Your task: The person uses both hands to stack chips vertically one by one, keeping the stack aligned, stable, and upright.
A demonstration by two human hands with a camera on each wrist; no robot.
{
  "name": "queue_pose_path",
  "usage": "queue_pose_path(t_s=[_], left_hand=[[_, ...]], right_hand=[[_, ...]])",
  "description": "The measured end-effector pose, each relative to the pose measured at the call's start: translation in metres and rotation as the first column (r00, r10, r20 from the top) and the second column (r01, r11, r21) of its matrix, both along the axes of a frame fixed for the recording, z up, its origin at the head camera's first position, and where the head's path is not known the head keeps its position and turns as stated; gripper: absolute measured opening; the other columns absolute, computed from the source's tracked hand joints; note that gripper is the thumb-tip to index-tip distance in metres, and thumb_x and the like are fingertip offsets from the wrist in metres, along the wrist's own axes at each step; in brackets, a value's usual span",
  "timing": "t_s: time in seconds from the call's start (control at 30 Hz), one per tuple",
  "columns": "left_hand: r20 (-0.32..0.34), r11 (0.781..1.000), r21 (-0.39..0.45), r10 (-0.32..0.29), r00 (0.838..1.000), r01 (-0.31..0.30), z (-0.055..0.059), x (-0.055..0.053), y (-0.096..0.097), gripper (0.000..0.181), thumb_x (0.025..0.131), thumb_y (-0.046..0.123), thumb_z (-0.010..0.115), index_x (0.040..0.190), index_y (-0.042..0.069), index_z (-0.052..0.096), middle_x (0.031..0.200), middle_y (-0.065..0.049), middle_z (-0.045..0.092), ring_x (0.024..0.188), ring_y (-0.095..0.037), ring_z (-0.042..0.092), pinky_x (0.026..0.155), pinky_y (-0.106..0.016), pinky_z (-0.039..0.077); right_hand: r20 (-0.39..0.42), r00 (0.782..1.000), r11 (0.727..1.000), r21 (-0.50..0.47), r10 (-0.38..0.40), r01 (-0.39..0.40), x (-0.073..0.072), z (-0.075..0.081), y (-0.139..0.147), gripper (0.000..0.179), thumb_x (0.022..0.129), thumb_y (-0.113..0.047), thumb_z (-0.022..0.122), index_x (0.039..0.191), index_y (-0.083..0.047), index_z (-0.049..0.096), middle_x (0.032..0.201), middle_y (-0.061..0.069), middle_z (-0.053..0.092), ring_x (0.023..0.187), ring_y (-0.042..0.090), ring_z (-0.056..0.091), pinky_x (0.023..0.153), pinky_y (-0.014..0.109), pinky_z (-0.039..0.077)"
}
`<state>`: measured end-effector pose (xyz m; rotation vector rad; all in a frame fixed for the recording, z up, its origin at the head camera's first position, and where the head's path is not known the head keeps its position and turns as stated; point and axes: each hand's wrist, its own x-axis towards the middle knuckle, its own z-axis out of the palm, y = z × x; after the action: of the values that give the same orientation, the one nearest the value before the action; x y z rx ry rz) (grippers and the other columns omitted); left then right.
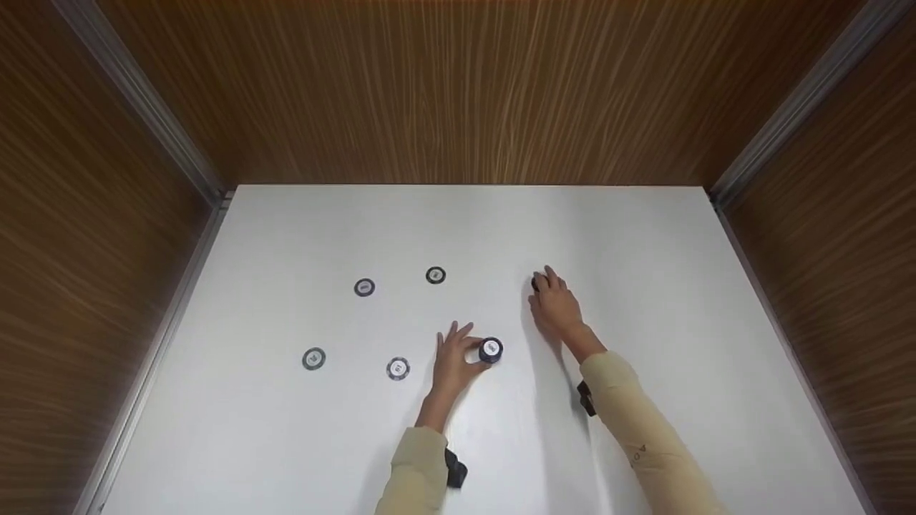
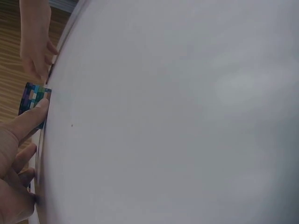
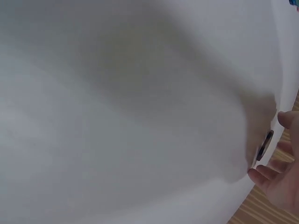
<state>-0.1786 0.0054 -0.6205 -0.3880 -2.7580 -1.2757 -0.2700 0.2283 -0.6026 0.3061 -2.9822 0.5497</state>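
My left hand (image 1: pixel 451 366) pinches a stack of poker chips (image 1: pixel 491 350) between thumb and fingers, its other fingers spread. In the left wrist view the stack's side (image 2: pixel 32 100) shows blue, purple and teal bands, with the thumb pressed along it. My right hand (image 1: pixel 559 305) is over a dark poker chip (image 1: pixel 537 283), partly hidden under the fingers. In the right wrist view that chip (image 3: pixel 265 145) sits between the thumb and the loosely spread fingers, with a gap before the thumb.
Single chips lie spread on the white table (image 1: pixel 286 443): one dark chip (image 1: pixel 436 275), a purplish chip (image 1: pixel 364 287), a grey-green chip (image 1: pixel 313 358) and a grey chip (image 1: pixel 398 368). Wood-grain panels (image 1: pixel 458 93) wall in the back and both sides.
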Motion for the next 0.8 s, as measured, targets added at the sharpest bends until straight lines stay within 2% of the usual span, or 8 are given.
queue_pose_path(t_s=[0.07, 0.17, 0.37, 0.5, 0.67, 0.8], left_hand=[[0.01, 1.0, 0.0, 0.002, 1.0, -0.002, 0.0007, 0.0008, 0.0002, 0.039, 0.065, 0.019, 0.081, 0.099, 0.005, 0.067, 0.129, -0.015, 0.05, 0.13, -0.036, 0.03, 0.109, -0.049, 0.008], [0.032, 1.0, -0.002, 0.003, 0.999, -0.003, 0.0017, 0.0017, 0.001, 0.04, 0.066, 0.02, 0.081, 0.101, 0.005, 0.066, 0.131, -0.015, 0.049, 0.131, -0.035, 0.028, 0.11, -0.048, 0.006], [0.013, 1.0, 0.002, 0.003, 1.0, -0.004, 0.0019, 0.0018, 0.0011, 0.041, 0.064, 0.019, 0.082, 0.099, 0.005, 0.067, 0.13, -0.015, 0.05, 0.129, -0.036, 0.03, 0.109, -0.049, 0.008], [0.004, 1.0, 0.005, 0.005, 1.0, -0.005, 0.001, 0.0009, 0.0009, 0.041, 0.063, 0.018, 0.082, 0.099, 0.004, 0.067, 0.129, -0.016, 0.05, 0.129, -0.036, 0.03, 0.109, -0.05, 0.009], [0.024, 1.0, 0.001, 0.003, 1.0, -0.003, 0.001, 0.0009, 0.0011, 0.041, 0.064, 0.02, 0.081, 0.099, 0.004, 0.067, 0.13, -0.015, 0.05, 0.13, -0.036, 0.029, 0.109, -0.049, 0.008], [0.025, 1.0, -0.004, 0.007, 1.0, -0.007, 0.0017, 0.0008, 0.0014, 0.04, 0.065, 0.019, 0.081, 0.099, 0.004, 0.067, 0.13, -0.015, 0.05, 0.13, -0.035, 0.03, 0.109, -0.048, 0.008]], right_hand=[[0.017, 1.0, 1.0, 0.006, 0.021, -0.021, -0.0015, 0.0001, 0.0008, 0.041, 0.093, -0.014, 0.051, 0.13, 0.002, 0.044, 0.137, 0.024, 0.036, 0.12, 0.04, 0.039, 0.09, 0.052, 0.042], [0.015, 0.999, 0.999, 0.028, 0.046, -0.047, -0.004, 0.0015, 0.0014, 0.034, 0.095, -0.012, 0.047, 0.127, 0.0, 0.049, 0.132, 0.022, 0.043, 0.119, 0.039, 0.041, 0.091, 0.051, 0.041], [-0.064, 0.996, 0.998, 0.02, 0.067, -0.066, -0.0079, -0.0002, 0.002, 0.023, 0.093, -0.007, 0.052, 0.113, 0.0, 0.061, 0.114, 0.018, 0.055, 0.104, 0.035, 0.051, 0.084, 0.045, 0.047], [-0.102, 0.992, 0.997, 0.01, 0.074, -0.073, -0.0079, -0.0016, 0.003, 0.02, 0.091, -0.005, 0.055, 0.109, 0.001, 0.062, 0.106, 0.018, 0.056, 0.097, 0.035, 0.052, 0.079, 0.042, 0.049], [-0.102, 0.993, 0.998, -0.013, 0.067, -0.069, -0.006, -0.0005, 0.0015, 0.018, 0.089, -0.006, 0.057, 0.106, -0.001, 0.063, 0.102, 0.019, 0.055, 0.091, 0.036, 0.053, 0.072, 0.044, 0.051], [-0.109, 0.989, 0.991, -0.078, 0.1, -0.108, -0.004, 0.003, -0.0026, 0.015, 0.088, -0.006, 0.059, 0.102, -0.003, 0.065, 0.102, 0.02, 0.054, 0.089, 0.036, 0.055, 0.07, 0.046, 0.051]])
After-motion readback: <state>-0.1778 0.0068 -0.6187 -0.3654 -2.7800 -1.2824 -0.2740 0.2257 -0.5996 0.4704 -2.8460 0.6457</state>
